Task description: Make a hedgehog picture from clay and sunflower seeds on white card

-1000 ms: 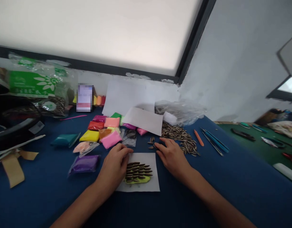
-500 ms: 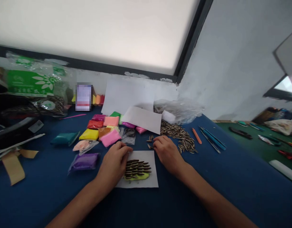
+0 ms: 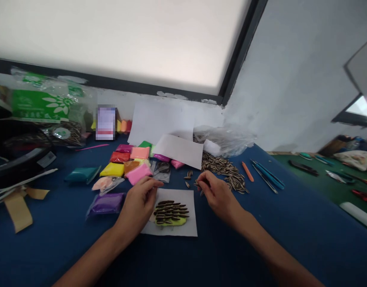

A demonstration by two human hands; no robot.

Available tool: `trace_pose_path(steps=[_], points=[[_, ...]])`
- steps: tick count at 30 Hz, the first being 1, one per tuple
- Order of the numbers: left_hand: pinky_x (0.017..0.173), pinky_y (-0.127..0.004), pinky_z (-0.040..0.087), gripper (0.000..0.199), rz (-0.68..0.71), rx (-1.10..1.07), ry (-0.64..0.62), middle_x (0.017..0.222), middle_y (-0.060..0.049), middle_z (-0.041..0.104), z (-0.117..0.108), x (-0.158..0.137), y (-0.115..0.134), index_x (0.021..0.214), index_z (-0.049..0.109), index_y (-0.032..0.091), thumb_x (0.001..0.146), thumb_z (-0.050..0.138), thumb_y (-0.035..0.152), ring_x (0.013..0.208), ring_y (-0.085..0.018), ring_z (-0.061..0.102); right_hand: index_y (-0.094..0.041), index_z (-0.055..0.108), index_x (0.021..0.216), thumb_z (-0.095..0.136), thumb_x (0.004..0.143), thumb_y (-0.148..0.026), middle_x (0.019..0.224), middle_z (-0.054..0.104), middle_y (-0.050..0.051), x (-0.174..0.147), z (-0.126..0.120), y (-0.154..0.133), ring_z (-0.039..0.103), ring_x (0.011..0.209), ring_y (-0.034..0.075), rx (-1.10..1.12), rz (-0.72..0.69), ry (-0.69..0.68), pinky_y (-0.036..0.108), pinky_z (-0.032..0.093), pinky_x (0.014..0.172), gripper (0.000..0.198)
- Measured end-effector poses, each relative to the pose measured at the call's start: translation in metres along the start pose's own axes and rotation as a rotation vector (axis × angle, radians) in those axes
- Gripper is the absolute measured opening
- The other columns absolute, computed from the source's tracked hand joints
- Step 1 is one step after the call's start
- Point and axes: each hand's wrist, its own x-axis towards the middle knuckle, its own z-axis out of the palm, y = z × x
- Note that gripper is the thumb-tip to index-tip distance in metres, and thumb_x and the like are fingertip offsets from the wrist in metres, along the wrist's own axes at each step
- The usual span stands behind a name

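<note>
In the head view, a clear plastic bag with a green printed panel (image 3: 40,105) stands at the back left of the blue tabletop (image 3: 231,247), striped seeds filling its lower part. Along the back edge, toward the far right corner, a crumpled transparent bag (image 3: 234,139) lies beside a heap of striped black-and-white seeds (image 3: 220,165); some seeds show inside it. Small clear packets hold soft coloured blocks: a purple packet (image 3: 105,204) nearest the left forearm, a teal packet (image 3: 82,174) farther left, and a yellow packet (image 3: 112,170) and a pink packet (image 3: 138,173) in the cluster behind.

The right hand (image 3: 217,193) has thumb and forefinger pinching a slim striped seed (image 3: 197,184), held just beyond the upper right corner of a square white paper sheet (image 3: 187,231). A few loose seeds (image 3: 188,175) lie near those fingertips. On the sheet, between the hands, lies a flat yellow-green shape covered in rows of dark seeds (image 3: 171,213). The left hand (image 3: 140,199), fingers loosely curled, overlaps the sheet's upper left corner; whether it grips anything cannot be told.
</note>
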Motion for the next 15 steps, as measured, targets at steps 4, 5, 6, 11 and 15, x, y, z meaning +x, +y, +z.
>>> trace_pose_path(steps=[4,5,6,11,15], points=[[0.073,-0.034,0.05,0.025,0.008,0.026,-0.02,0.093,-0.006,0.065,-0.001,0.001,-0.003,0.093,0.066,0.019,0.088,0.042,0.024,0.085,-0.02,0.062,-0.018,0.06,0.109,0.042,0.096,-0.019,0.082,0.066,0.002,-0.004,-0.001,-0.004,0.063,0.075,0.014,0.475,0.101,-0.071,0.025,0.048,0.068,0.023],[0.076,-0.035,0.051,0.025,0.012,0.042,-0.032,0.095,-0.006,0.065,0.0,0.001,-0.005,0.094,0.066,0.019,0.088,0.042,0.023,0.087,-0.02,0.062,-0.018,0.063,0.108,0.042,0.096,-0.02,0.085,0.067,0.004,-0.005,0.0,-0.005,0.063,0.079,0.015,0.536,0.105,-0.087,0.027,0.048,0.071,0.025],[0.079,-0.036,0.051,0.026,0.022,0.065,-0.043,0.097,-0.007,0.065,0.0,0.001,-0.006,0.095,0.066,0.019,0.087,0.042,0.022,0.09,-0.021,0.062,-0.018,0.066,0.106,0.043,0.095,-0.02,0.089,0.067,0.005,-0.005,0.001,-0.005,0.063,0.082,0.016,0.574,0.107,-0.101,0.028,0.048,0.074,0.026],[0.086,-0.041,0.05,0.03,0.128,0.251,-0.095,0.105,-0.01,0.064,0.003,0.001,-0.01,0.099,0.068,0.018,0.087,0.041,0.016,0.1,-0.025,0.06,-0.018,0.07,0.101,0.045,0.092,-0.023,0.091,0.067,0.006,-0.004,0.001,-0.007,0.061,0.085,0.018,0.651,0.128,-0.146,0.031,0.048,0.077,0.026],[0.082,-0.04,0.051,0.031,0.115,0.33,-0.156,0.107,-0.011,0.062,0.002,0.002,-0.009,0.1,0.067,0.017,0.088,0.039,0.015,0.097,-0.025,0.061,-0.019,0.07,0.104,0.041,0.091,-0.016,0.079,0.062,0.003,-0.003,-0.002,-0.005,0.058,0.075,0.015,0.671,0.119,-0.132,0.029,0.047,0.072,0.032]])
